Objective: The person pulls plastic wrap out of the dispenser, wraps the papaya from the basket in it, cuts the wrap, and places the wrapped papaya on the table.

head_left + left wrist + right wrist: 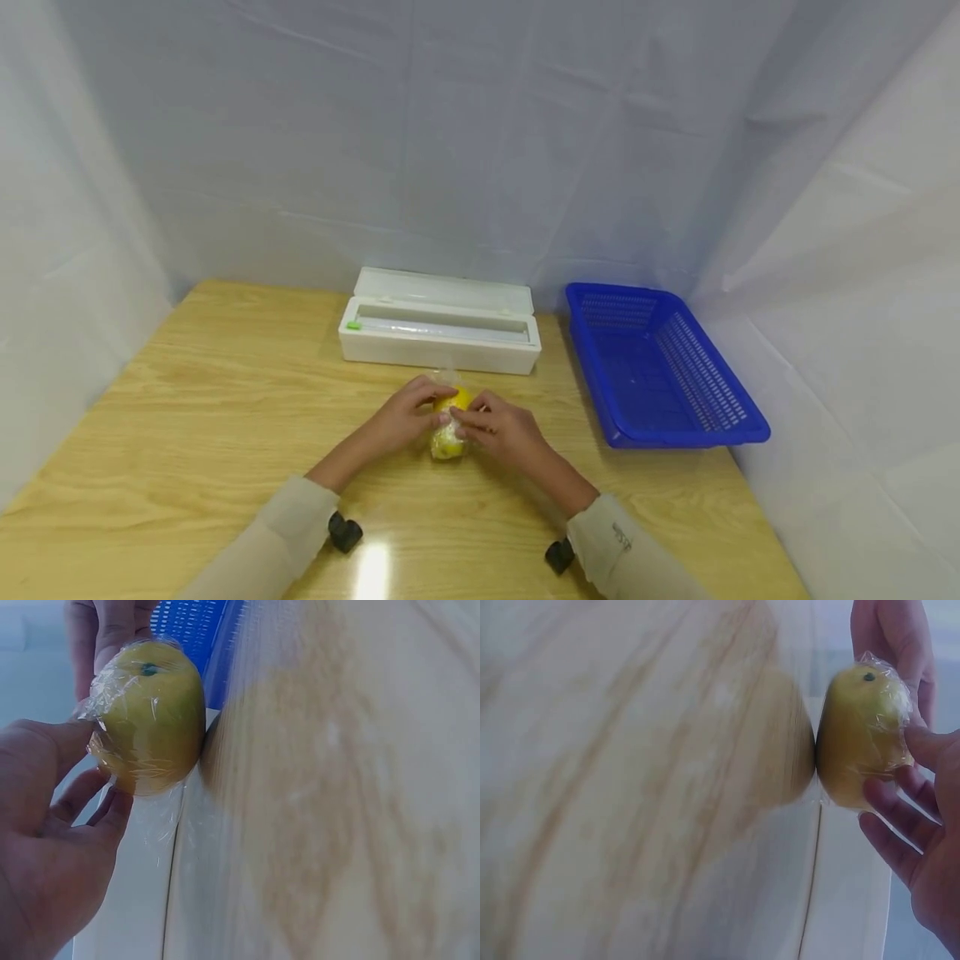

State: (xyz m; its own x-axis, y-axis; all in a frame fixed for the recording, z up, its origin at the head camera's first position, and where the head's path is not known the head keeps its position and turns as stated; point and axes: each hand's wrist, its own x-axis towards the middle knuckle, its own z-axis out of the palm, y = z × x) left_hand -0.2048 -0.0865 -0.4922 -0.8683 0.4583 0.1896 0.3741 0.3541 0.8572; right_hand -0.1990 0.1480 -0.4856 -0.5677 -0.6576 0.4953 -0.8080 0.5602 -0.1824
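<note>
A yellow lemon-like fruit [450, 433] wrapped in clear cling film rests on the wooden table [225, 400], just in front of the white cling film dispenser [438, 329]. My left hand [420, 408] grips it from the left and my right hand [480, 421] from the right. In the left wrist view the thumb and fingers of the left hand [82, 787] pinch the wrapped fruit [150, 720]. In the right wrist view the right hand [911, 780] holds the fruit [859, 739] between thumb and fingers, with wrinkled film bunched at its top.
The dispenser's lid stands open, showing the film roll. A blue plastic basket [660, 367] sits at the right of the table, close to its edge. White cloth walls surround the table on three sides.
</note>
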